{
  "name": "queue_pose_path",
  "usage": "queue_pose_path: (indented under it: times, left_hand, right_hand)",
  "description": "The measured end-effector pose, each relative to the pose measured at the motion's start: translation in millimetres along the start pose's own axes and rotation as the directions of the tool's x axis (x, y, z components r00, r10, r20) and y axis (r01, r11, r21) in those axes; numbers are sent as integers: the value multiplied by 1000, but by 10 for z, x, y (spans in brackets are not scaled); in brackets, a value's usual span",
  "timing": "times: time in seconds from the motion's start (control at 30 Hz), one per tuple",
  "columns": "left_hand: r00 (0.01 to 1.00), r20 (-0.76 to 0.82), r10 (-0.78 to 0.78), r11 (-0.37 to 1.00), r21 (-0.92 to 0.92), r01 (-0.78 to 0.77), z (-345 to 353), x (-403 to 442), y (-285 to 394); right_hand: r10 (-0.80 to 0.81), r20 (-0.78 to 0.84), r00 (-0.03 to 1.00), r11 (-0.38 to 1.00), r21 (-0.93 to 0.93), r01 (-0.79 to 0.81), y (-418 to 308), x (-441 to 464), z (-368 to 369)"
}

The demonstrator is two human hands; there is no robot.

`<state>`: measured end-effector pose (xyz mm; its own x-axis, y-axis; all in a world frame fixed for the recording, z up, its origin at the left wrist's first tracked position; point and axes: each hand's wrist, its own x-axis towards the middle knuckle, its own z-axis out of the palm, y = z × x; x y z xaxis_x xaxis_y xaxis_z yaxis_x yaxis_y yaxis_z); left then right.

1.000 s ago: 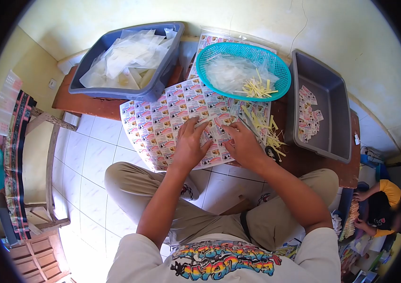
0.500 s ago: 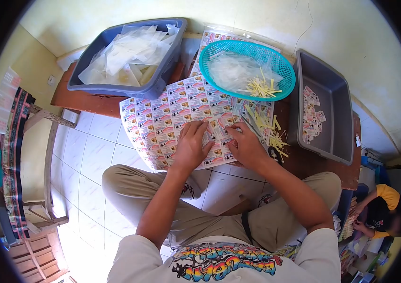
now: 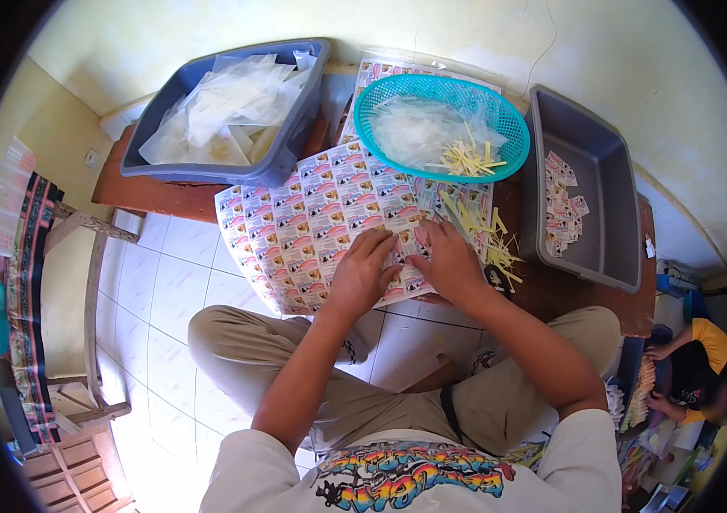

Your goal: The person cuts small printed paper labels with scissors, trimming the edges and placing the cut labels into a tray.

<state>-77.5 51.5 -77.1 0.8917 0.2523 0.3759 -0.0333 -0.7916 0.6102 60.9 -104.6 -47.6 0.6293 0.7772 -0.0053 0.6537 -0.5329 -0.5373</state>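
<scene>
A large sheet of printed labels (image 3: 295, 231) lies over the front edge of the brown table. On its right part rests my left hand (image 3: 363, 272), fingers bent, the fingertips at a small piece of paper. My right hand (image 3: 450, 263) is close beside it, its curled fingertips on the same small area. What the fingertips pinch is too small to make out. Right of my right hand are yellow strips (image 3: 496, 244) and the black handle of scissors (image 3: 497, 278), partly covered. A teal basket (image 3: 513, 141) with clear plastic bags and more yellow strips stands behind.
A grey-blue tub (image 3: 282, 158) full of translucent bags stands at the back left of the brown table (image 3: 150, 192). At the right, a grey tray (image 3: 611, 214) holds small cut labels. Another person (image 3: 697, 376) in black and yellow sits at the far right.
My left hand has moved right, closer to my right hand. My right hand's fingers have curled in further over the paper. The view has shifted slightly.
</scene>
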Motion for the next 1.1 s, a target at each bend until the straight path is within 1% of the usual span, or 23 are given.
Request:
queue_pose_path:
  times: [0.1, 0.17, 0.3, 0.37, 0.43, 0.5, 0.53, 0.6, 0.7, 0.9, 0.97, 1.0, 1.07, 1.1]
  left_hand:
    - [1000, 27, 4, 1000, -23, -3, 4, 6, 6]
    - [999, 36, 13, 1000, -26, -12, 0, 9, 9]
    - [999, 49, 16, 999, -34, -15, 19, 0, -6]
    - [999, 45, 23, 1000, -18, -22, 30, -8, -5]
    - [999, 42, 27, 1000, -1, -27, 53, -28, 6]
    - [997, -71, 18, 992, 123, -9, 74, -50, 27]
    - [997, -71, 19, 992, 125, -10, 62, -55, 19]
    - [1000, 12, -21, 999, 47, 20, 41, -45, 7]
    - [999, 31, -31, 999, 26, 30, 30, -30, 30]
    - [1000, 8, -17, 1000, 25, 16, 57, -45, 55]
    - [1000, 10, -8, 1000, 26, 8, 52, -51, 56]
    - [1000, 9, -7, 1000, 24, 7, 58, -58, 53]
    - [1000, 9, -2, 999, 32, 2, 75, -74, 30]
    - [1000, 4, 0, 999, 41, 0, 77, -80, 25]
  right_hand:
    - [37, 20, 999, 999, -3, -37, -10, 26, -57]
    - [15, 83, 996, 997, -72, -9, -3, 40, -104]
    - [-19, 29, 999, 997, -79, 21, -2, 42, -117]
    - [32, 141, 990, 990, -140, -12, -100, 57, -246]
    - [21, 123, 992, 988, -152, -2, -58, 61, -227]
    - [9, 104, 995, 987, -163, 8, -28, 55, -209]
    - [4, 93, 996, 989, -146, 9, -20, 47, -206]
    - [2, 80, 997, 991, -134, 8, -25, 32, -210]
    - [28, 107, 994, 995, -102, -17, -41, 18, -212]
    - [-12, 34, 999, 1000, -28, 13, 82, -9, -85]
    - [-123, -103, 987, 989, 72, 131, 191, -21, 30]
    - [-120, -106, 987, 989, 73, 128, 208, -14, 50]
    - [-151, -230, 961, 958, 207, 200, 249, 13, 80]
    - [-151, -229, 962, 958, 207, 199, 209, 7, 38]
